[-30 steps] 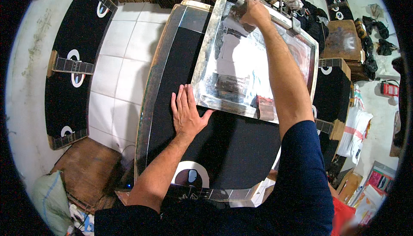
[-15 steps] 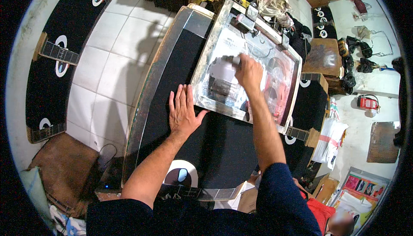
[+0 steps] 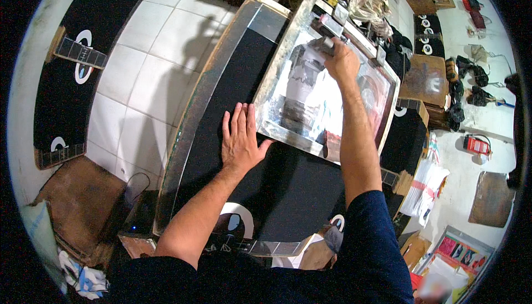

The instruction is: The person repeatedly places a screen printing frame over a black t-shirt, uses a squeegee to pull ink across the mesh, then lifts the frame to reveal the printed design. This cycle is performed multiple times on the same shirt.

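Screen step: apparently spreading or wiping with the gray tool [image 3: 320, 45] across the mesh [image 3: 313, 96] inside the screen frame [image 3: 296, 145].
Next pull: probably calls for even pressure over the mesh, keeping the screen frame from shifting.
Black panels [image 3: 61, 99]: well apart from the screen frame, to its left, bearing white eye-like shapes.
Bench [image 3: 219, 71]: beneath the screen frame, extending past its left and near sides, spread with black cloth [image 3: 293, 193].
Left hand [image 3: 241, 143]: flat on the black cloth beside the screen frame's near left corner, fingers slightly spread, holding nothing; cannot tell whether touching the frame.
Gray tool: within the screen frame's far half, at the right hand's fingertips.
Right hand [image 3: 343, 63]: above the mesh, grip curled, pinching the gray tool.
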{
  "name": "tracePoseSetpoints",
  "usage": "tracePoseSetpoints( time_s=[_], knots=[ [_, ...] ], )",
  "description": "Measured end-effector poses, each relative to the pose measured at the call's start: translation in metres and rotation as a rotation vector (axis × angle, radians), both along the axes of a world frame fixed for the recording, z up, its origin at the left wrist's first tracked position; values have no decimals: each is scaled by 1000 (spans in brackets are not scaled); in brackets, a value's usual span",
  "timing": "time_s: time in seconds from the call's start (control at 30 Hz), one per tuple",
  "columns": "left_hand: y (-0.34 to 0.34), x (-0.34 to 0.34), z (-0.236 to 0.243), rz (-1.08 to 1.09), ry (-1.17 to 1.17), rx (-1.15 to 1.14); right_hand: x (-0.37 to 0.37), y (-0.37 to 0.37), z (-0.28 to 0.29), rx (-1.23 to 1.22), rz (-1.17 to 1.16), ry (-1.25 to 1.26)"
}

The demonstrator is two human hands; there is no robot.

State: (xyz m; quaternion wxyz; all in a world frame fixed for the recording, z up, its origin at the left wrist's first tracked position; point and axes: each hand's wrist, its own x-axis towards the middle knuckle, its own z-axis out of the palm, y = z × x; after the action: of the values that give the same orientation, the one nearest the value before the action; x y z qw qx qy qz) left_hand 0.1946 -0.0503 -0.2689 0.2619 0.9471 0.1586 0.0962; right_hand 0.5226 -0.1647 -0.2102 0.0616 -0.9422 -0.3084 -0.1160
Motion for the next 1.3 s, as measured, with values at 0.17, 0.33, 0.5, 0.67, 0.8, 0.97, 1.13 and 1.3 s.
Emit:
tracePoseSetpoints(
  time_s=[0.17, 0.33, 0.5, 0.67, 0.8, 0.97, 1.13, 1.3],
  knots=[
    [0, -1, 2, 1, -8, 1, -108, -17, 4, -74, -35, 72],
    [0, 8, 1, 155, -157, -222, -137, -26, 4, -53, -8, 83],
    [13, 18, -13, -36, -257, -219, -131, -36, 9, 116, 135, 64],
    [17, 9, -24, -56, -489, -356, -102, -19, 32, -87, -72, 64],
    [11, 8, -24, -58, -520, -433, -73, -19, 57, -101, -36, 226],
    [11, 9, -19, -52, -525, -421, -88, -32, 51, -111, 16, 304],
    [13, 8, -17, -66, -479, -369, -28, -20, 41, -208, -25, 333],
    [12, 9, -17, -72, -500, -359, 34, -8, 31, -158, -42, 286]
  ],
)
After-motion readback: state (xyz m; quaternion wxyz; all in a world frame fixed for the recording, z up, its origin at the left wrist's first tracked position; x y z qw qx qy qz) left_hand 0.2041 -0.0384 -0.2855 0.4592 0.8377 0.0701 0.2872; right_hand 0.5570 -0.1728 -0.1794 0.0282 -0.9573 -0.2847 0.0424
